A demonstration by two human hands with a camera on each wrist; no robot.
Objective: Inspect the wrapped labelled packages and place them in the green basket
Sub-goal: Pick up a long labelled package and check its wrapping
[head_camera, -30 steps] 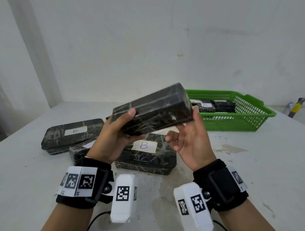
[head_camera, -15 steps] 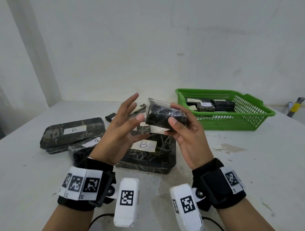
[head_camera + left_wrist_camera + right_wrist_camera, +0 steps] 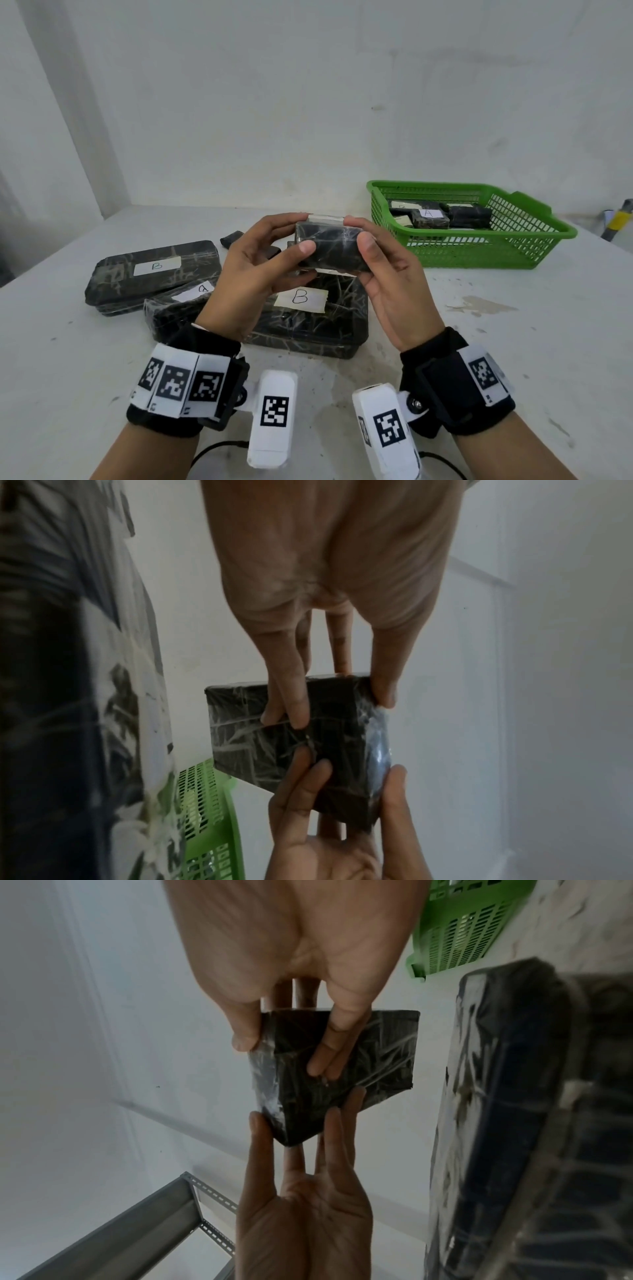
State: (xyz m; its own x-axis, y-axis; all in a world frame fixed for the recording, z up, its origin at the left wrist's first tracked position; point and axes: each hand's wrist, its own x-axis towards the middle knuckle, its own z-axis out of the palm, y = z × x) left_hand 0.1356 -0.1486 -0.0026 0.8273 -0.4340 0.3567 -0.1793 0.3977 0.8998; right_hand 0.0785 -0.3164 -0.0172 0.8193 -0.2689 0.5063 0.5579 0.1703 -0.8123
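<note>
Both grips clamp one small wrapped package (image 3: 330, 248): left hand (image 3: 255, 274) and right hand (image 3: 387, 274) pinch its opposite ends, thumbs in front, above the bench (image 3: 513, 342). It looks stiff, light, with slick film, so end-holds suit it. Beyond the right grip sits the green basket (image 3: 534, 240).

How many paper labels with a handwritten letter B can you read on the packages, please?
2: one on the far-left package, one on the big package beneath the hands. Other labels, in the green basket and elsewhere, may be hidden.
</note>
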